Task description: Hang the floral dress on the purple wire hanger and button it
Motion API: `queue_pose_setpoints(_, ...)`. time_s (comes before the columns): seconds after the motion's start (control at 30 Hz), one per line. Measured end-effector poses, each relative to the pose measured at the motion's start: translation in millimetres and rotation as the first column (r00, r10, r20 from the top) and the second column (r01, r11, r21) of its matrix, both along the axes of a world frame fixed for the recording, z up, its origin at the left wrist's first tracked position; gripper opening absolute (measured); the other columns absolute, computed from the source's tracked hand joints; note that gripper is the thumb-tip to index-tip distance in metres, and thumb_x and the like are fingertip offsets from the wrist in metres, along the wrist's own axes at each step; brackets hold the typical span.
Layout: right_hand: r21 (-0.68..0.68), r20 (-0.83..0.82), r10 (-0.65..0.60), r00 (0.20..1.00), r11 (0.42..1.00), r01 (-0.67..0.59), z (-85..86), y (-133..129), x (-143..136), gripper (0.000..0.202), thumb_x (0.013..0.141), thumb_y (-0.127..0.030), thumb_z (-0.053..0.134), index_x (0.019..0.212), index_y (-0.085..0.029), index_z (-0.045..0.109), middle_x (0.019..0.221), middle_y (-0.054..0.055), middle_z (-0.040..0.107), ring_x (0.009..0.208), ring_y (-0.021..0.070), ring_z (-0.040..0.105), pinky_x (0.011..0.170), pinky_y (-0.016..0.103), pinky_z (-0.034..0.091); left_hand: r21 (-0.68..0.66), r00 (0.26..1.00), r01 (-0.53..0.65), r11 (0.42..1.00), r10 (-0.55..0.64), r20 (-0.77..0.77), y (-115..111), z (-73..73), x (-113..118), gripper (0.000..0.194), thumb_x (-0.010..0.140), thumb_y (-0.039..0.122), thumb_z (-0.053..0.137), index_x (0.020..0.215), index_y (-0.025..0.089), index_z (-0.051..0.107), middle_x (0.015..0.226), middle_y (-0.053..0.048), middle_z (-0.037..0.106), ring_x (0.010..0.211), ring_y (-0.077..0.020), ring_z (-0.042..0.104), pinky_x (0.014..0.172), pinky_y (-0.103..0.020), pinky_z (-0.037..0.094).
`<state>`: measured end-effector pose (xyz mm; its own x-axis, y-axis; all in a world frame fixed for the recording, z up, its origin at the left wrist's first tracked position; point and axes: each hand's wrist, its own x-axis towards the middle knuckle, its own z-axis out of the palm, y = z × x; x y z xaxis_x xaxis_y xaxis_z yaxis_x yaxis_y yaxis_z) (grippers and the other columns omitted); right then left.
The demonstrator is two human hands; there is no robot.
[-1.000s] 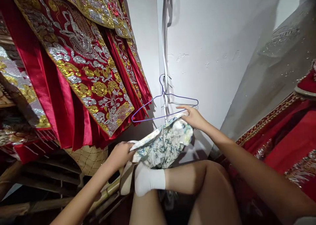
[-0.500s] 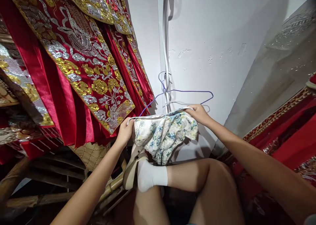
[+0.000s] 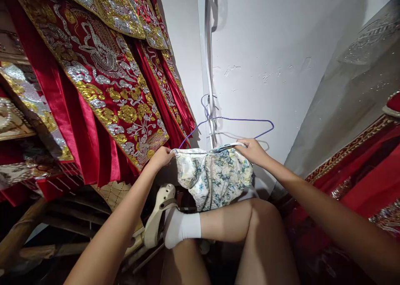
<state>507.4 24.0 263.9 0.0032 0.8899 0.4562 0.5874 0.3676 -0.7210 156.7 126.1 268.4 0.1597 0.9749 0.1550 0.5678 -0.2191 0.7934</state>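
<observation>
A white garment with a blue, green and yellow floral print [image 3: 215, 178] is stretched between my two hands. My left hand [image 3: 162, 156] pinches one end of its upper edge. My right hand [image 3: 252, 151] grips the other end, thumb on top. Just behind that edge hangs a purple wire hanger [image 3: 240, 119], its hook near a white cable on the wall. The hanger's lower part is hidden by the cloth and hands, so I cannot tell whether the garment is on it.
Red garments with gold and silver embroidery [image 3: 103, 81] hang at the left. More red beaded fabric [image 3: 353, 185] lies at the right. My crossed leg, with white sock [image 3: 183, 228] and beige clog [image 3: 159, 214], is below the garment. Bamboo poles [image 3: 59, 249] stand lower left.
The garment hangs straighter and flatter, its edge pulled level. Both hands have shifted slightly right and down in view. My foot with the clog has moved left.
</observation>
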Motion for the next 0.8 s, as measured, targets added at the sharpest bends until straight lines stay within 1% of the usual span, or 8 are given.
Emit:
queue_pose_setpoints(0.2,-0.002,-0.068,0.039,0.997,0.999,-0.040,-11.3,-2,-14,0.024,0.081,-0.033,0.055,0.062,-0.018,0.059,0.059,-0.002,0.049,0.061,0.0145,0.043,0.058,0.026,0.032,0.308,0.999,-0.019,0.951,0.003,0.051,-7,15.0,30,0.022,0.087,0.024,0.046,0.074,0.017,0.062,0.072,-0.002,0.062,0.070,-0.0175,0.055,0.068,-0.025,0.040)
queue_pose_setpoints(0.4,-0.018,-0.069,0.077,0.995,0.997,-0.078,-18.1,-16,-35,0.021,0.083,-0.028,0.049,0.072,-0.018,0.065,0.066,-0.001,0.056,0.064,0.0159,0.049,0.060,0.026,0.036,0.593,0.995,-0.006,0.805,0.062,-0.073,-20,35.9,63,0.023,0.093,0.022,0.041,0.093,0.019,0.063,0.083,-0.006,0.064,0.076,-0.0205,0.055,0.072,-0.028,0.035)
queue_pose_setpoints(0.47,-0.015,-0.023,0.054,0.998,0.998,-0.054,-15.0,-27,-35,0.027,0.081,-0.022,0.049,0.095,-0.020,0.071,0.072,0.000,0.061,0.067,0.0172,0.052,0.064,0.027,0.039,0.617,0.996,0.027,0.787,0.029,-0.080,-19,37.7,63,0.023,0.093,0.020,0.039,0.091,0.019,0.062,0.079,-0.004,0.062,0.073,-0.0194,0.054,0.071,-0.028,0.035)
queue_pose_setpoints(0.5,-0.004,0.000,0.013,1.000,1.000,-0.013,-12.6,-32,-33,0.040,0.079,-0.019,0.049,0.113,-0.022,0.070,0.074,0.000,0.063,0.066,0.0173,0.053,0.065,0.027,0.040,0.616,0.997,0.045,0.786,0.008,-0.083,-16,37.8,61,0.023,0.093,0.020,0.039,0.089,0.019,0.062,0.077,-0.004,0.061,0.072,-0.0189,0.054,0.071,-0.027,0.035)
queue_pose_setpoints(0.6,0.087,0.002,-0.198,0.980,0.976,0.197,-2.9,-37,-16,0.082,0.075,-0.016,0.053,0.155,-0.023,0.036,0.075,-0.001,0.064,0.061,0.0173,0.053,0.063,0.028,0.041,0.612,0.992,0.101,0.785,-0.034,-0.121,-10,37.2,53,0.021,0.091,0.019,0.041,0.083,0.019,0.060,0.075,-0.003,0.060,0.072,-0.0181,0.053,0.071,-0.027,0.035)
queue_pose_setpoints(0.67,0.117,-0.012,-0.320,0.947,0.941,0.319,5.0,-29,2,0.095,0.073,-0.019,0.059,0.160,-0.016,0.021,0.077,0.001,0.065,0.062,0.0187,0.055,0.063,0.029,0.042,0.605,0.988,0.135,0.785,-0.060,-0.141,-8,37.7,51,0.020,0.090,0.019,0.041,0.079,0.018,0.058,0.074,-0.003,0.059,0.071,-0.0177,0.053,0.070,-0.027,0.035)
queue_pose_setpoints(0.7,0.107,0.008,-0.361,0.933,0.928,0.358,9.3,-23,11,0.095,0.072,-0.022,0.062,0.159,-0.012,0.024,0.078,0.003,0.066,0.065,0.0199,0.056,0.064,0.030,0.042,0.600,0.987,0.145,0.787,-0.072,-0.143,-8,38.2,51,0.021,0.090,0.019,0.041,0.077,0.018,0.057,0.073,-0.002,0.058,0.071,-0.0174,0.052,0.070,-0.027,0.035)
queue_pose_setpoints(0.8,0.026,0.140,-0.381,0.914,0.924,0.381,23.7,-1,32,0.074,0.072,-0.028,0.067,0.141,-0.005,0.055,0.084,0.010,0.068,0.072,0.0217,0.058,0.067,0.031,0.043,0.579,0.987,0.151,0.801,-0.087,-0.138,-8,39.2,53,0.022,0.090,0.020,0.041,0.074,0.019,0.055,0.070,-0.001,0.056,0.069,-0.0170,0.052,0.068,-0.027,0.035)
